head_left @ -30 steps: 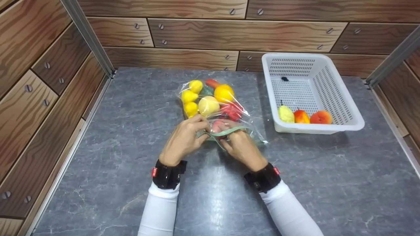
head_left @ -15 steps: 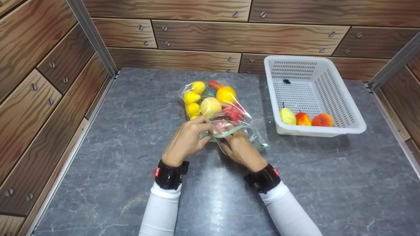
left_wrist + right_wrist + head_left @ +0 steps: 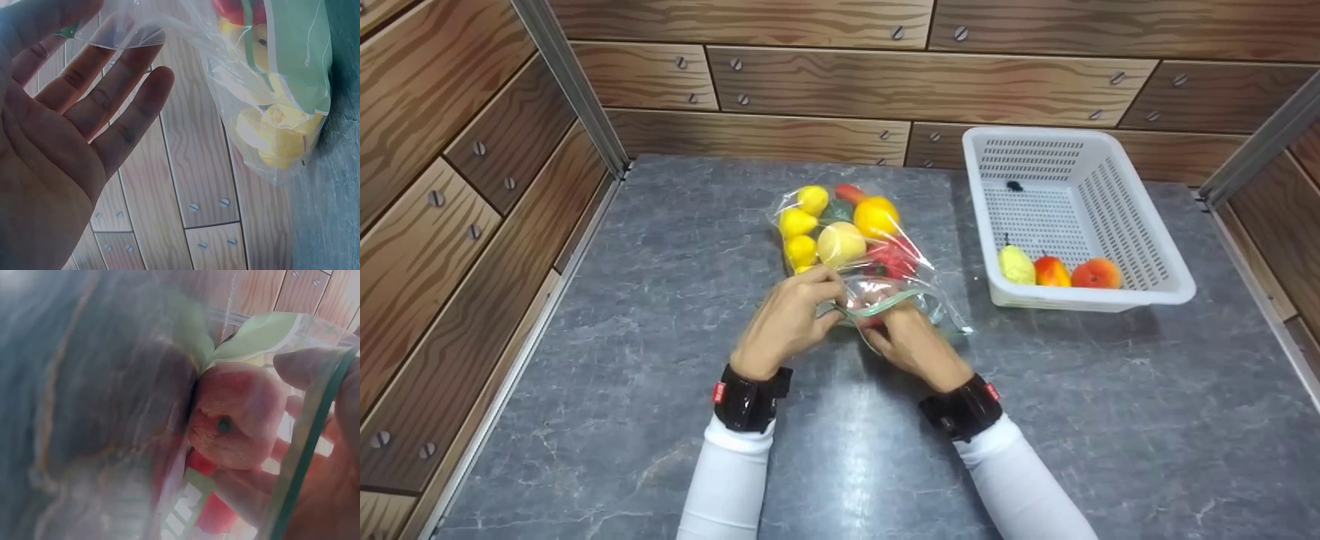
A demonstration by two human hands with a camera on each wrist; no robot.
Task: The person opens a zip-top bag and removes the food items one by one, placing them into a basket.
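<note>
A clear zip bag (image 3: 840,199) full of fruit lies on the table, its green-lined mouth towards me. Yellow lemons (image 3: 800,250), an orange (image 3: 876,217) and a pale round fruit (image 3: 841,244) show through the plastic. My left hand (image 3: 787,322) pinches the left side of the mouth between thumb and index finger; its other fingers extend loosely in the left wrist view. My right hand (image 3: 919,341) reaches inside the mouth, fingertips hidden in the head view. In the right wrist view its thumb and fingers are round a pinkish-red fruit (image 3: 239,416) with a dark stem hole.
To the right stands a white perforated basket (image 3: 1174,262) holding a green pear (image 3: 1016,266), a red-yellow fruit (image 3: 1051,271), a peach (image 3: 1096,273) and a small dark item (image 3: 1014,186). Wood-patterned panels (image 3: 810,82) enclose the grey table (image 3: 660,300) at the back and sides.
The pinkish-red fruit has shifted slightly towards me at the bag's mouth, with my right hand on it. My left hand keeps its pinch on the bag. The head view has tilted slightly.
</note>
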